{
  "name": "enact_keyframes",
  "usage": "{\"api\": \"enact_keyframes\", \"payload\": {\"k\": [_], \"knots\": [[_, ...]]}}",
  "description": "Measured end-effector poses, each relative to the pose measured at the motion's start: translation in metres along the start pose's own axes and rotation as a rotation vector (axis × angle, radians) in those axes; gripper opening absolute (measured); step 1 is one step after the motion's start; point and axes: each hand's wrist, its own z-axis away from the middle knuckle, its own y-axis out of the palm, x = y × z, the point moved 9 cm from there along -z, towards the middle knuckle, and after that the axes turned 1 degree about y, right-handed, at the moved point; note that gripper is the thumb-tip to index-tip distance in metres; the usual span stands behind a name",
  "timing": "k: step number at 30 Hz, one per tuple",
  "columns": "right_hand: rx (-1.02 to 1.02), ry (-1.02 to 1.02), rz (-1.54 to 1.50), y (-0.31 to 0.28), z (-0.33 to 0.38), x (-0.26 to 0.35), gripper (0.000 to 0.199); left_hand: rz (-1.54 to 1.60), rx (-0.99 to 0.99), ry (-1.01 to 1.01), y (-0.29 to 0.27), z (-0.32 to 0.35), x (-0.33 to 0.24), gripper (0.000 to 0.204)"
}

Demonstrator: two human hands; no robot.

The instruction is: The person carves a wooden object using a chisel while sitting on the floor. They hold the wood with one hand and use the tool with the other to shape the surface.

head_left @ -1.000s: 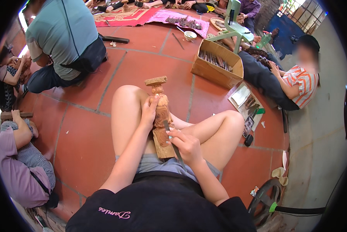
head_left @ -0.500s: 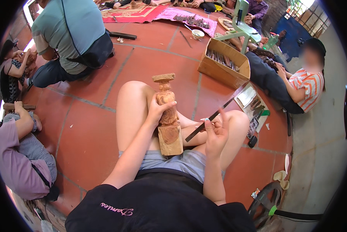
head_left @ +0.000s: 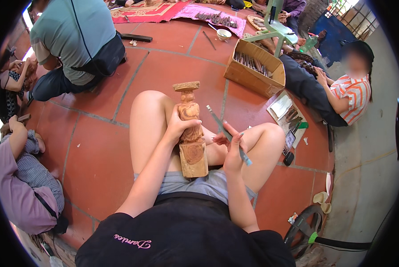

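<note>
My left hand point(head_left: 176, 126) is wrapped round the middle of a carved wooden figure point(head_left: 193, 153), thumb across its front. The reddish-brown figure stands upright between my thighs, with a flat slab on top, a rounded, grained body and a square block base. To its right, my right hand point(head_left: 233, 144) grips a narrow, flat grey bar-shaped tool point(head_left: 216, 117). The tool slants from upper left to lower right, its pale upper end near the figure but apart from it. I cannot make out its exact kind.
A cardboard box point(head_left: 270, 81) of carving tools sits ahead right. Nearer lie a board point(head_left: 277, 110) with tools, a phone point(head_left: 289, 139) and a small black case point(head_left: 288, 158). A green chair point(head_left: 276, 31), pink cloth point(head_left: 235, 22) and white bowl point(head_left: 224, 34) stand farther off. Several people sit around.
The tool in my right hand has turned, its upper end swinging left toward the figure and its other end now lower right. My right hand has shifted slightly left. My left hand keeps its hold.
</note>
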Motion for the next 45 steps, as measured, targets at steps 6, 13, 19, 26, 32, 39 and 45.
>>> {"api": "enact_keyframes", "payload": {"k": [6,13,19,26,32,39,45], "knots": [[0.005,-0.028,0.177,0.009,0.005,-0.011,0.041,0.014,0.063,0.016,-0.006,-0.001,0.0,0.078],[0.078,-0.18,0.5,0.007,0.015,-0.018,0.024,0.16,0.096,-0.037,-0.013,-0.001,0.01,0.079],[0.084,-0.251,0.595,0.022,0.018,-0.004,0.021,0.205,0.098,-0.047,-0.017,0.001,0.013,0.077],[0.11,-0.29,0.603,0.028,0.017,0.007,0.016,0.253,0.08,-0.023,-0.017,-0.003,0.012,0.07],[0.059,-0.294,0.506,0.016,0.02,0.008,0.018,0.232,0.077,-0.028,-0.015,-0.003,0.012,0.063],[0.072,-0.297,-0.135,0.009,0.036,0.044,0.024,0.26,0.061,-0.056,-0.021,0.001,0.025,0.058],[0.01,-0.303,0.043,0.016,0.041,0.055,0.024,0.231,0.067,-0.016,-0.018,-0.005,0.02,0.06]]}}
